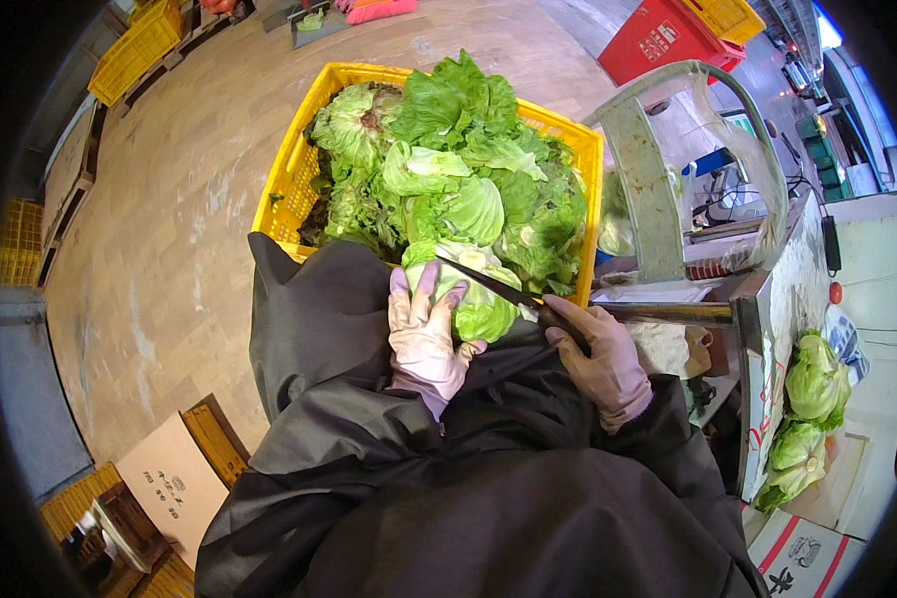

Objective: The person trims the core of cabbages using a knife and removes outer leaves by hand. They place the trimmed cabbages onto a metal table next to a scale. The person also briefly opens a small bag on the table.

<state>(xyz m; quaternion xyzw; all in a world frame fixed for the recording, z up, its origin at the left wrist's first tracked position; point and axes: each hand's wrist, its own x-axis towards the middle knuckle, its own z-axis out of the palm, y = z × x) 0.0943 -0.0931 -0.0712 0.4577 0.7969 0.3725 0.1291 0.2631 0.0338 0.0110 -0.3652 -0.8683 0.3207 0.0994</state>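
Left hand [427, 344], gloved: fingers spread and bent, thumb apart; the lettuce head [490, 311] is being gripped by its near left side. Right hand [603, 364], gloved: fist closed; the knife [498, 287] is being held by its dark handle. Knife, long axis: being slanted from lower right to upper left, tip pointing up-left, blade being laid across the lettuce head. Lettuce head: being held above the lap, at the crate's near edge; roundish, pale part being turned upward. Yellow crate [287, 194], beyond: being heaped over by green leaves [448, 179]. Red bin [658, 45]: being set farther off, upper right.
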